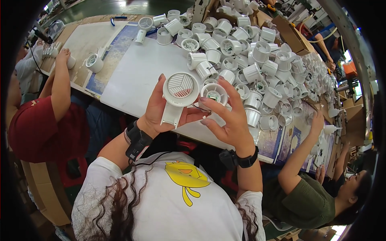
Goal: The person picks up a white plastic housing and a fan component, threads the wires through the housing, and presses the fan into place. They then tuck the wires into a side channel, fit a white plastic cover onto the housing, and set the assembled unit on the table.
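Observation:
My left hand holds a white plastic housing with a round slatted grille face and a short flat neck pointing toward me. Beside it, my right hand curls its fingers around a white cylindrical cup, its open end facing up. Inside the cup sits a small green circuit board. A dark wire runs between the two parts, near my left fingertips. Both parts are raised over the front of the white work surface.
Many white cylindrical cups are heaped at the back and right. A single cup stands at left; blue-handled pliers lie at the far left. One co-worker in red sits left, another in dark green right.

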Motion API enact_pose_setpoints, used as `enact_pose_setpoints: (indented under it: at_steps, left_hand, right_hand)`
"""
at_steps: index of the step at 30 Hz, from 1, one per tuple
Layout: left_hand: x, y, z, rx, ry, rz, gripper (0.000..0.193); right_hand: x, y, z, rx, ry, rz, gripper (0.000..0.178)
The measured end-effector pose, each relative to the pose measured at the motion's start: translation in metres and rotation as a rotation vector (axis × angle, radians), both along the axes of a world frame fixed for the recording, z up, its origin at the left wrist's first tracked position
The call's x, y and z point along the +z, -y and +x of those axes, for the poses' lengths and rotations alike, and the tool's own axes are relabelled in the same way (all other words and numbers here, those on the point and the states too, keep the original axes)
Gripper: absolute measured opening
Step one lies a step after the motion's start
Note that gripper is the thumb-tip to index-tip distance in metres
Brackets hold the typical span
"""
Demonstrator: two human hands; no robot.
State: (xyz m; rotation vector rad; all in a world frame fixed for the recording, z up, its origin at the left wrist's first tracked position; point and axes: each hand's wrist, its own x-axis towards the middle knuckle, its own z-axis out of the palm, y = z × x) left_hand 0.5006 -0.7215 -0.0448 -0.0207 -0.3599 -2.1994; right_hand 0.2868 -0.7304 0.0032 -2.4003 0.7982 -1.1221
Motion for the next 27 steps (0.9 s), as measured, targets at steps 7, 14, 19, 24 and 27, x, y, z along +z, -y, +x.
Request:
enact_pose_setpoints:
  at_steps: [7, 14, 19, 24, 27]
  left_hand:
    - [0.016, -0.005, -0.003, 0.08, 0.106, 0.168, 0.084]
    - [0.005, -0.004, 0.002, 0.069, 0.077, 0.157, 0.081]
    - [0.008, -0.005, 0.005, 0.111, 0.21, 0.113, 0.076]
    - [0.004, -0.008, 0.024, 0.329, 0.634, -0.078, 0.059]
    - [0.0, -0.013, 0.039, 0.402, 0.579, -0.058, 0.053]
  right_hand:
    - [0.001, 0.001, 0.005, -0.056, -0.198, -0.168, 0.04]
    - [0.001, 0.0, 0.008, -0.016, -0.141, -0.143, 0.034]
    - [-0.007, -0.003, 0.012, -0.1, -0.064, -0.191, 0.027]
    - [-0.018, -0.006, 0.018, -0.119, 0.004, -0.116, 0.021]
    - [-0.02, -0.008, 0.028, -0.122, -0.024, -0.116, 0.019]
